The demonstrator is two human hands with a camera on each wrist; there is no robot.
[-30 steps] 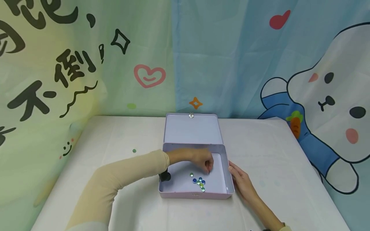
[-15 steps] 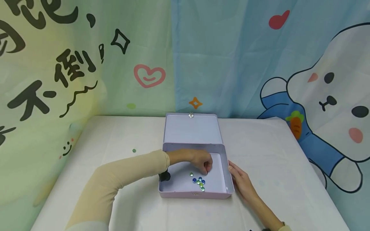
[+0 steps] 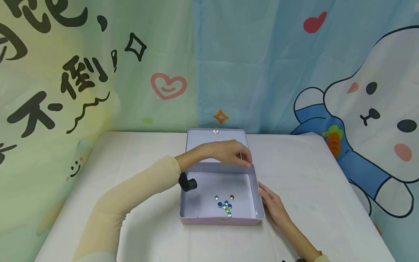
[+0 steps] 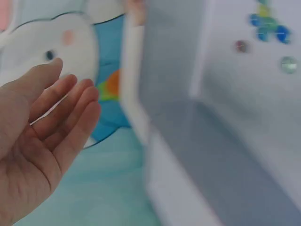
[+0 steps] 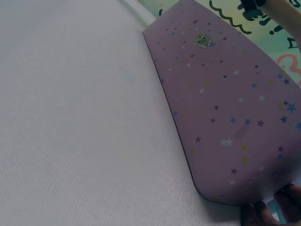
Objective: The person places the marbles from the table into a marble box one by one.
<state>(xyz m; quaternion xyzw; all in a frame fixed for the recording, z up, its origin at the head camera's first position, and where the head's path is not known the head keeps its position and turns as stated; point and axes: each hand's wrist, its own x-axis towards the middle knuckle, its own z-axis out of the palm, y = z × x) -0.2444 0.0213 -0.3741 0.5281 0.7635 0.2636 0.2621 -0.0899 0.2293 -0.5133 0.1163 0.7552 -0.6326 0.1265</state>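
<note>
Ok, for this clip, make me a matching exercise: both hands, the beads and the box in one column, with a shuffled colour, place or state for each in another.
1. left hand
2. right hand
3. beads
4. box

A. pinkish outside
B. palm empty in its wrist view
C. lying inside the box
D. against the box's right side

Pairs: 1-B, 2-D, 3-C, 4-A

On the far left of the backdrop cloth point(image 3: 154, 120), large black handwritten-style Chinese characters read 不 point(image 3: 32, 112) and 倒 point(image 3: 79, 74), followed by an exclamation mark point(image 3: 114, 60). A comma point(image 3: 102, 23) stands above; the characters beside it, cut off by the frame, cannot be read.
</note>
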